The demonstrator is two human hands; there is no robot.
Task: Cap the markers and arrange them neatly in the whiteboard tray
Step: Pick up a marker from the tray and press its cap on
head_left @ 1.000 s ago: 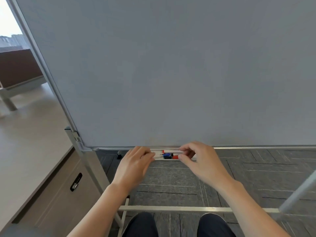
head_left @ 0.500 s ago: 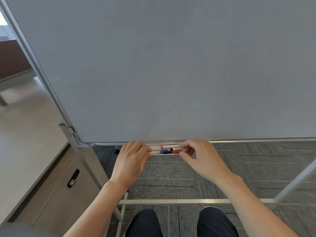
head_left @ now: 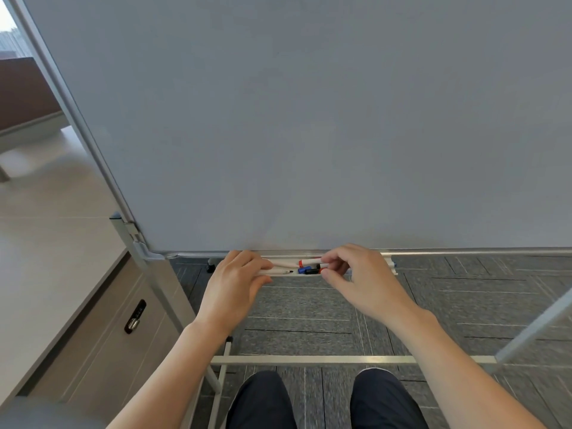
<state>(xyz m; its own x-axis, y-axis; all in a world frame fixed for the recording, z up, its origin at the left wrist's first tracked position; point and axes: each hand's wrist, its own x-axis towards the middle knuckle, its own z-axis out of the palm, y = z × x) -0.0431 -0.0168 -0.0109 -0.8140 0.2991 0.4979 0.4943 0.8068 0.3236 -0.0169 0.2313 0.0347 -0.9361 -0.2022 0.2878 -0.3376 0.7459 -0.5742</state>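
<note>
- My left hand (head_left: 235, 280), centre-left of the frame, holds an uncapped marker (head_left: 280, 271) by its white barrel — the dark tip points right, toward the loose caps.
- My right hand (head_left: 356, 270), just right of centre, has thumb and fingers curled at the cap cluster; it looks like a pinch on a red cap (head_left: 322, 267), but it is small and partly hidden, so I read that as likely, not certain.
- Step in hand, as I judge it: pick the cap that matches the tip colour — black, it seems — line it up along the barrel, push straight on until seated, keep the barrel steady in the left.
- Risk: the wrong-colour cap, or knocking the loose caps out of the tray.
- Whiteboard tray (head_left: 388, 264), lower centre under the whiteboard (head_left: 309, 119), holds a second marker with a red cap (head_left: 309, 261) at the back, plus a blue cap (head_left: 303, 270) and a black cap (head_left: 312, 271) lying loose in front of it.
- Nothing is neatly lined up yet.
</note>
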